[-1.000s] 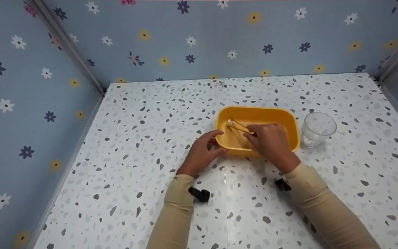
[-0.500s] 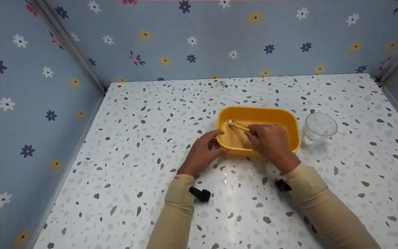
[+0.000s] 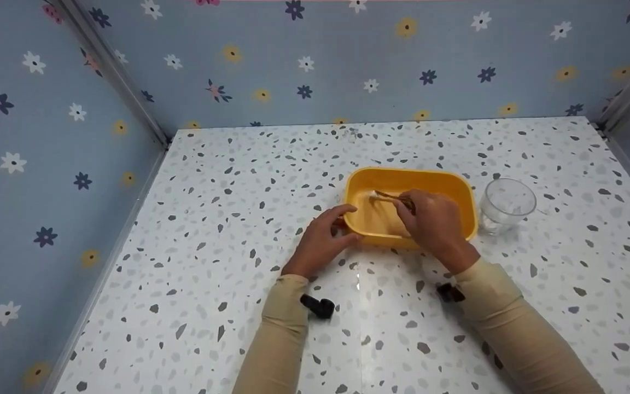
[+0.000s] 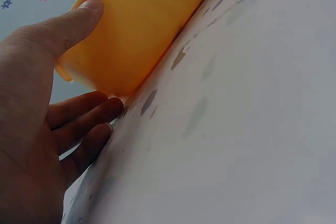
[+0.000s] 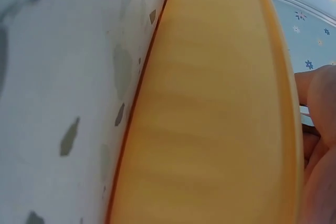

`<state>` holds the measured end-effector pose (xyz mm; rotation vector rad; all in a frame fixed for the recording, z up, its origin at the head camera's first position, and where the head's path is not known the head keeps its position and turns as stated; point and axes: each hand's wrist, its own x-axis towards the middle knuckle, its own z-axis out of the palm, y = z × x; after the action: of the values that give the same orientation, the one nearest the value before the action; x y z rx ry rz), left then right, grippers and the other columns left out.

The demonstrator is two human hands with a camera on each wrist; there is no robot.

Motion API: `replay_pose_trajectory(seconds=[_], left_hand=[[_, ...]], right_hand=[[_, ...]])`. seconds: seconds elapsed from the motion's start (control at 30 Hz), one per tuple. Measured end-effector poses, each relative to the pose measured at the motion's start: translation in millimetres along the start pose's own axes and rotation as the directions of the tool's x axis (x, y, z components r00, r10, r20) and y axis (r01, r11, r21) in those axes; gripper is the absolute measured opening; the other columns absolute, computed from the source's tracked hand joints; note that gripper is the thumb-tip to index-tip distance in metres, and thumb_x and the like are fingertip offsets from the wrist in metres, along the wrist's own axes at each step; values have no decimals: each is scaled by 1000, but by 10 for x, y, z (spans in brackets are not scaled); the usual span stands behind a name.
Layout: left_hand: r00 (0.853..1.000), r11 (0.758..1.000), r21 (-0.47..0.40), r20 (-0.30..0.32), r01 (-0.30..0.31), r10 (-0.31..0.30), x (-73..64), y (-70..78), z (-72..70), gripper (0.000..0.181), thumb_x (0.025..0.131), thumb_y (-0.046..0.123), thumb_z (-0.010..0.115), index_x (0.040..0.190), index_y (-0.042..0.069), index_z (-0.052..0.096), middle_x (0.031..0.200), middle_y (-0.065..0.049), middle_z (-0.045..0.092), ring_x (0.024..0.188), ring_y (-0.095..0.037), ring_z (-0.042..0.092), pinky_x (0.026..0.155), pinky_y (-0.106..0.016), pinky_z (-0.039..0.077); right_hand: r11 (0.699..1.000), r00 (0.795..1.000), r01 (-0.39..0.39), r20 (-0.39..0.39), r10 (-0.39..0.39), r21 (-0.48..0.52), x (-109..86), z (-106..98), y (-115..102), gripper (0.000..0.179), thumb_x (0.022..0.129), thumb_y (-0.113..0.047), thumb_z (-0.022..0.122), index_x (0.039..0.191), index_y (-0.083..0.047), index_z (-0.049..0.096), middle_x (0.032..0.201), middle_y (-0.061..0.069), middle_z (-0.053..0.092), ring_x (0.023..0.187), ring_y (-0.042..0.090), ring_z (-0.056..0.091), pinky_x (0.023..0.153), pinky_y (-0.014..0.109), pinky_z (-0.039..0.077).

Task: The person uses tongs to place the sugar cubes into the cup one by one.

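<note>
A yellow plastic tub [image 3: 413,174] stands on the table. At its near left corner my left hand [image 3: 320,241] steadies it. In the left wrist view the thumb [image 4: 90,11] presses the tub's wall, and the other fingers curl beside its bottom corner. My right hand [image 3: 434,221] reaches over the near rim and grips slim tweezers [image 3: 394,197] inside the tub. A small white piece [image 3: 373,195] sits at the tweezers' tips, above the tub's floor. In the right wrist view the tub's wall [image 5: 210,103] hides the tweezers, with part of the right hand [image 5: 323,129] behind the rim.
A clear drinking glass [image 3: 506,202] stands close to the tub's right side. The speckled table [image 3: 238,219] meets flowered blue panels [image 3: 348,54] at the back and sides.
The tweezers' prongs, apart around the white piece at first, have come together. Their tips and the white piece have moved slightly right inside the tub. My left hand stays at the corner.
</note>
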<state>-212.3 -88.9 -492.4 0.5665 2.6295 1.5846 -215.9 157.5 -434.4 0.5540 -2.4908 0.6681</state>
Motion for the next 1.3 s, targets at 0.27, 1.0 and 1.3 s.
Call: replay_pose_trajectory(seconds=[0.27,1.0,1.3], left_hand=[[1000,1000,8,-7,28,-28,2,18,9,55,87,31,79,138,30,56,131,2,61,109,-6,60,95,-32,47],[1000,1000,2,-5,25,-25,6,15,9,55,87,33,79,137,33,56,132,14,58,112,-3,59,97,-31,46],[999,999,-9,2,35,-35,-3,4,2,53,88,35,78,137,36,56,127,14,59,109,-5,60,92,-34,48]], right_hand=[[999,999,-40,13,40,-4,0,-39,-15,25,95,-21,71,97,4,70,75,12,64,59,25,52,54,36,45],[997,996,-79,-47,78,-15,70,-318,-66,25,95,-22,68,93,3,67,74,11,63,58,24,51,53,34,43],[997,996,-68,-51,67,-22,86,-403,-61,23,96,-21,69,92,2,68,70,10,61,56,23,48,49,34,36]])
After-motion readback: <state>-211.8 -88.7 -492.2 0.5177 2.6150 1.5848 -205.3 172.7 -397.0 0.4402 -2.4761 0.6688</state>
